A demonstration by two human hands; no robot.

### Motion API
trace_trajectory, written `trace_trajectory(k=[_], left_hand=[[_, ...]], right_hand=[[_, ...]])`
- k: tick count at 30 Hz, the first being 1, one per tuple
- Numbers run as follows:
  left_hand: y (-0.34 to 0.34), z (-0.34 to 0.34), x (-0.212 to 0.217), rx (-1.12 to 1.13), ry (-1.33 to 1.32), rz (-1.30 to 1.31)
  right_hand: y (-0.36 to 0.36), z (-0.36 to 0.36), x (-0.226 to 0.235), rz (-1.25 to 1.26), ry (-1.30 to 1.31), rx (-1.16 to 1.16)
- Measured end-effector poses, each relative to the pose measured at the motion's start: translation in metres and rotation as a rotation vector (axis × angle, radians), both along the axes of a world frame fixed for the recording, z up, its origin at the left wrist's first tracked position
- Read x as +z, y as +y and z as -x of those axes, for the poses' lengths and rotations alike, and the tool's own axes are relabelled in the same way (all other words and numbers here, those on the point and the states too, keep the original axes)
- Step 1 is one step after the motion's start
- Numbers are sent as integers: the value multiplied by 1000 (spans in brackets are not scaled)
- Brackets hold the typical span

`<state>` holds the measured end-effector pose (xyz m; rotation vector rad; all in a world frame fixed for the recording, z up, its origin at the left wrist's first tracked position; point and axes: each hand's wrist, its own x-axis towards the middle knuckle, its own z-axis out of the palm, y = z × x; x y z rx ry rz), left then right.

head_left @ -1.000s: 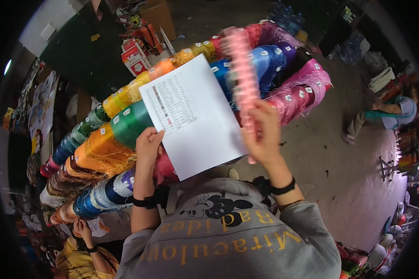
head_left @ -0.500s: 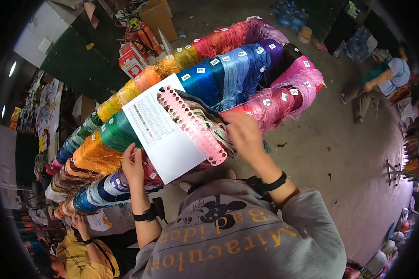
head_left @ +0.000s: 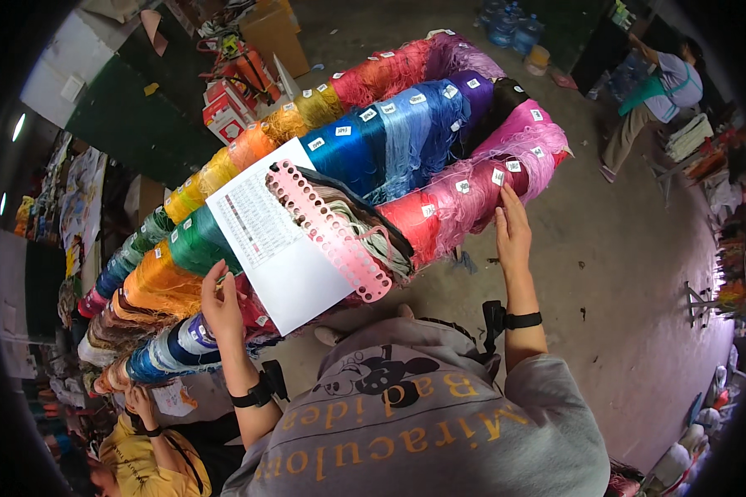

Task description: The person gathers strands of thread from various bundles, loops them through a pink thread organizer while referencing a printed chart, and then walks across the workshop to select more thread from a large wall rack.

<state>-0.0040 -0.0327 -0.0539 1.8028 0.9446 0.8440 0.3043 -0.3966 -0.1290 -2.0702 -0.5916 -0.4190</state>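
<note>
A pink card likely weights paper across coloured threads, leaving left hand free nearby, right hand at pink strands, both with fingers apart.

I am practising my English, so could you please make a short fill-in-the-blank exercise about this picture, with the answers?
1. The perforated strip lying on the white sheet is ____ in colour.
2. The person's ____ hand is farther from the sheet, at the pink-red threads.
3. Both of the person's wristbands are ____.
4. At lower left, a co-worker's shirt is ____.
Missing words: pink; right; black; yellow.
</note>
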Motion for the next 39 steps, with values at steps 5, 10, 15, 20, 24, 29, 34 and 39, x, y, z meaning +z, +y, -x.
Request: trace_trajectory(k=[5,10,15,20,24,29,34,39], left_hand=[[-7,-16,2,-53,35,-26],[-17,-27,8,-70,46,-121],[-22,-26,5,-98,62,-113],[-27,-25,7,-89,56,-100],[-24,-23,7,-86,62,-121],[-23,-22,4,-101,95,-145],[-27,-28,8,-107,80,-126],[-28,-32,10,-121,74,-122]], right_hand=[[-3,-5,-2,-79,-13,-1],[1,-14,-20,-229,212,-194],[7,-23,-31,-253,240,-278],[-6,-26,-40,-330,269,-226],[-19,-22,-39,-503,367,-158],[-27,-15,-30,-758,573,-59],[-33,-13,-29,-854,617,-54],[-37,-10,-24,-897,630,-114]])
